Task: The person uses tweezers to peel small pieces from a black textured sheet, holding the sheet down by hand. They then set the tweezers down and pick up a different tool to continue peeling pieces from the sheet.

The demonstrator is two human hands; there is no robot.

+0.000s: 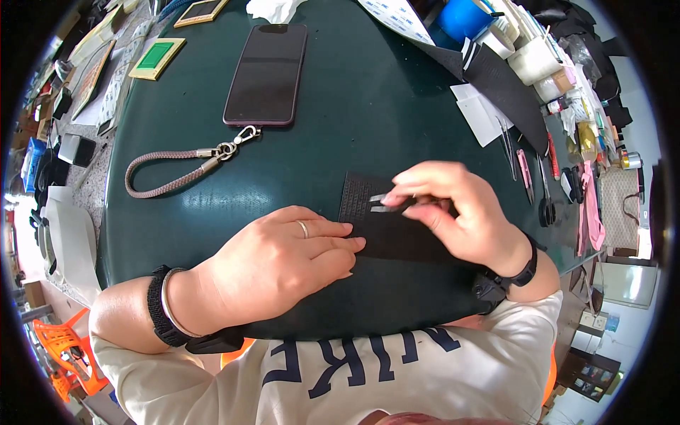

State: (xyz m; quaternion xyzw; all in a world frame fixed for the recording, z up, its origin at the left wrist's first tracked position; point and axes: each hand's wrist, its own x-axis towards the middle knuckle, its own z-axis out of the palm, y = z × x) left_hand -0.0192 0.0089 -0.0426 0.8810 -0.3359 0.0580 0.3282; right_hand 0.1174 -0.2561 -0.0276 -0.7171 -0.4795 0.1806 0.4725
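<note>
A thin black sheet lies on the dark green tabletop, with rows of small cut marks along its left part. My left hand rests flat, its fingertips pressing on the sheet's lower left edge. Over the sheet, my right hand pinches tweezers; their two metal tips point left, just above the cut marks. The fingers cover the rest of the tweezers, and whether the tips grip anything is too small to tell.
A phone with a braided wrist strap lies beyond my left hand. To the right are more tweezers, a pink-handled tool and scissors. Tape rolls and a black sheet strip stand at the far right.
</note>
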